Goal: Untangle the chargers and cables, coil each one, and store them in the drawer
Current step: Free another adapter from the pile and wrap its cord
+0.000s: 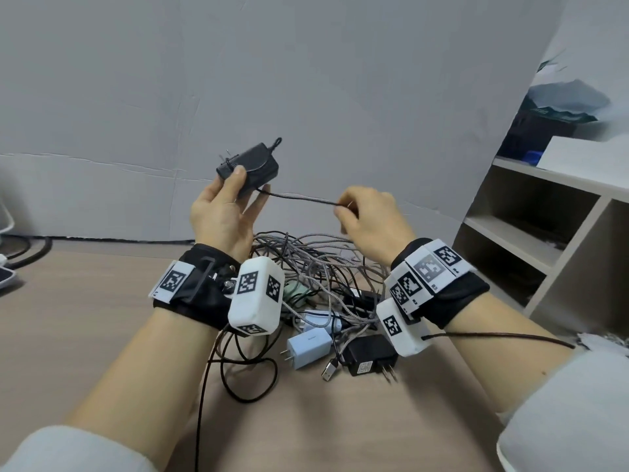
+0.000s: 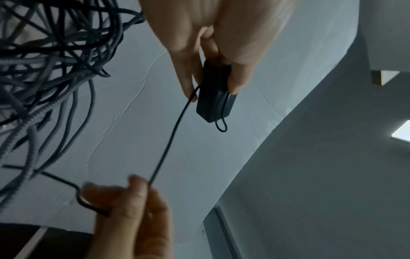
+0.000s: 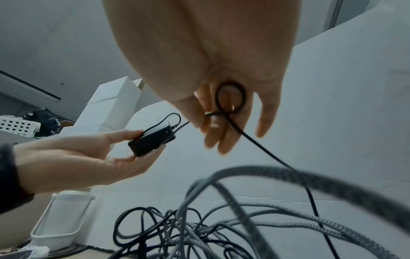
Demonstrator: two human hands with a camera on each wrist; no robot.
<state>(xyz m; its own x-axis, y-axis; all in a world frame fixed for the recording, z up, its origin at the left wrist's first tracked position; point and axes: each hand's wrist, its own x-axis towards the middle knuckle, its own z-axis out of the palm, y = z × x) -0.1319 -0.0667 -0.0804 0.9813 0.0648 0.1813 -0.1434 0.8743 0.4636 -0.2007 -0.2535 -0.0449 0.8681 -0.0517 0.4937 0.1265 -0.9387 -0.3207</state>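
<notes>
From the head view, the left hand (image 1: 221,212) holds a black adapter (image 1: 250,166) raised above the counter (image 1: 85,318), thumb and fingers clamped on its sides. Its thin black cord (image 1: 299,198) runs almost level to the right hand (image 1: 369,219), which pinches it well clear of the tangled pile (image 1: 323,284) below. A blue charger (image 1: 308,345) and a second black charger (image 1: 369,356) lie at the pile's near edge.

In the left wrist view, the cord (image 2: 168,142) leaves the adapter (image 2: 214,92) and stretches in a straight line to the right hand (image 2: 131,210), then bends off toward the pile (image 2: 44,70).

In the right wrist view, a small loop of cord (image 3: 230,98) lies against the right hand's curled fingers (image 3: 213,133); the free length drops down into the pile (image 3: 199,227). The cord's long axis lies hand to hand, so the next wrap likely turns on the right hand carrying it leftward to the adapter (image 3: 150,140). No drawer is clearly visible.
</notes>
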